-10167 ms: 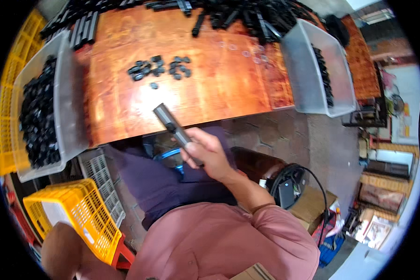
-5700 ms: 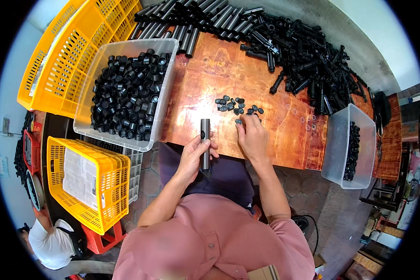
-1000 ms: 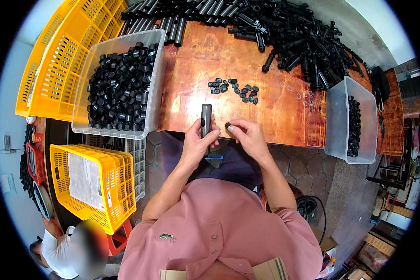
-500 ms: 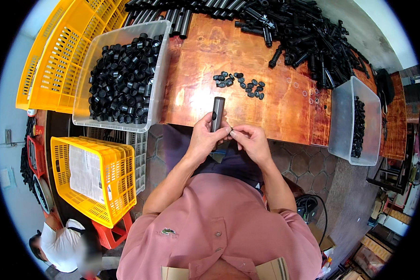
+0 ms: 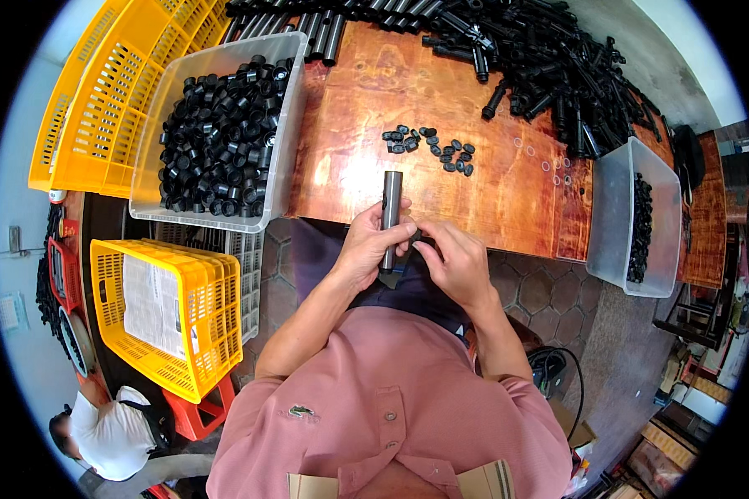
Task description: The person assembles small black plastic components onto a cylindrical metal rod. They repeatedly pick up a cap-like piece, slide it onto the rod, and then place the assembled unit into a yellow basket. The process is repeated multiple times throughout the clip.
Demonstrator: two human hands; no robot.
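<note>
My left hand (image 5: 364, 249) is closed around a dark, glossy tube (image 5: 393, 195) held nearly upright at the table's near edge. The thumb lies across the tube, whose lower end shows below the fingers. Close against its right side, the fingertips of my right hand (image 5: 456, 262) are pinched together. A dark speck shows at those fingertips; what they hold is too small to make out. Beyond both hands, several small black oval parts (image 5: 448, 156) lie loose on the wooden table (image 5: 349, 108).
A clear bin (image 5: 281, 158) of black caps stands at left, beside yellow crates (image 5: 212, 316). Black tubular assemblies (image 5: 549, 91) and bare tubes (image 5: 333, 41) pile up at the back. Thin clear rings (image 5: 547, 166) lie near another clear bin (image 5: 662, 216) at right. A person (image 5: 116, 432) is at lower left.
The tube has turned in my left hand and shifted slightly, with more of its lower end showing. My right hand has moved a little right and down, its fingers still beside the tube.
</note>
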